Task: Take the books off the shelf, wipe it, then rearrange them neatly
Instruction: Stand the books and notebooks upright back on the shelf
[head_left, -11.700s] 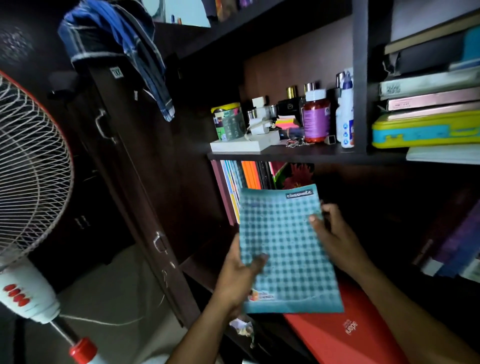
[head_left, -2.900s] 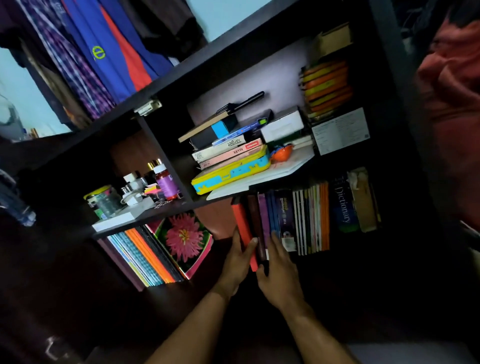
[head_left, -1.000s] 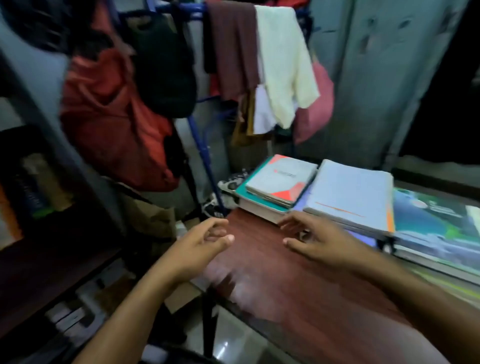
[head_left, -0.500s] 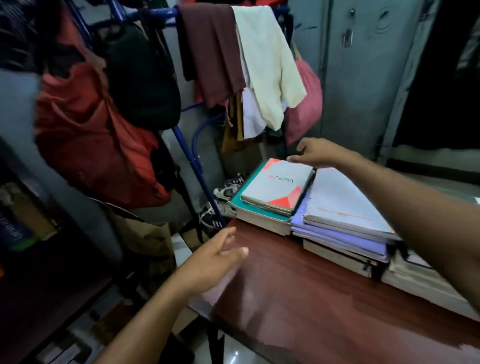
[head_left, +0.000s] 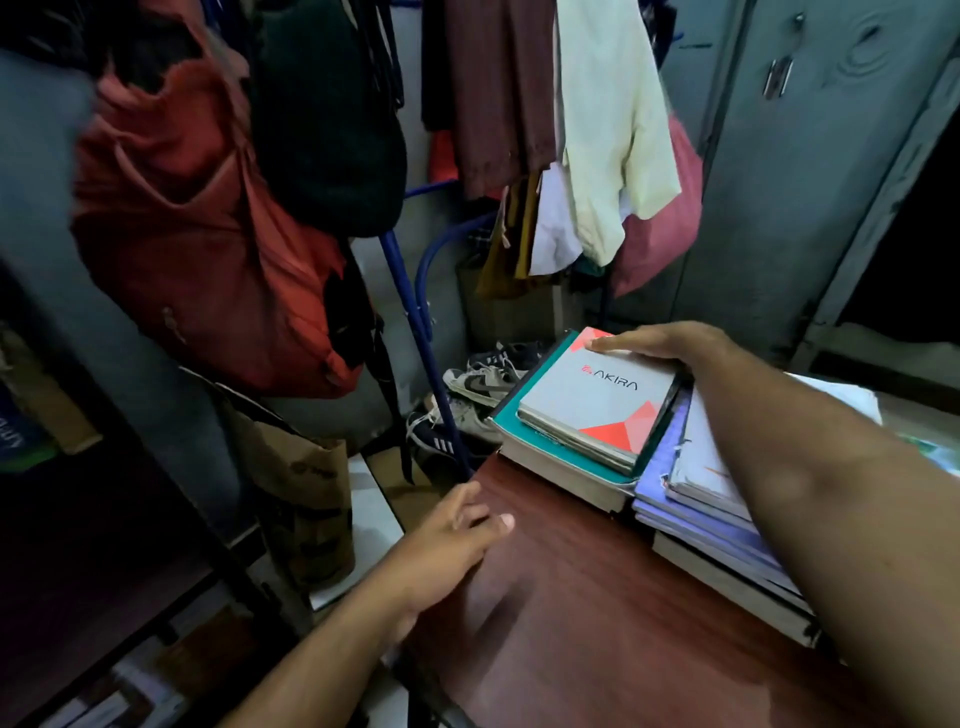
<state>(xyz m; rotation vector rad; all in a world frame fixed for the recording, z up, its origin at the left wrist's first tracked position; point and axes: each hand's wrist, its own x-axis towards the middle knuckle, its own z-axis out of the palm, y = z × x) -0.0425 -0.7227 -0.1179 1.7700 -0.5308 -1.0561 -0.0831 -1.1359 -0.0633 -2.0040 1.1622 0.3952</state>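
Books lie in stacks on the reddish-brown table (head_left: 597, 623). A grey notebook marked AKIRA (head_left: 597, 405) tops a thick teal-covered book (head_left: 543, 358) at the table's far left corner. Beside it on the right is a pile of purple and white notebooks (head_left: 670, 483), partly hidden by my right forearm. My right hand (head_left: 660, 343) clasps the far edge of the AKIRA notebook, fingers stretched along it. My left hand (head_left: 447, 545) hovers at the table's left edge, fingers apart and holding nothing. The dark shelf (head_left: 104, 545) stands at the left, mostly in shadow.
A red bag (head_left: 208, 249) and clothes hang from a blue rack (head_left: 415, 322) behind the table. Shoes (head_left: 472, 384) and a brown paper bag (head_left: 306, 478) sit on the floor between shelf and table. A grey metal cupboard (head_left: 779, 182) stands at the back right.
My right hand has come down from the far corner of the AKIRA notebook onto its far edge and closed on it. The left hand has stayed by the table edge.
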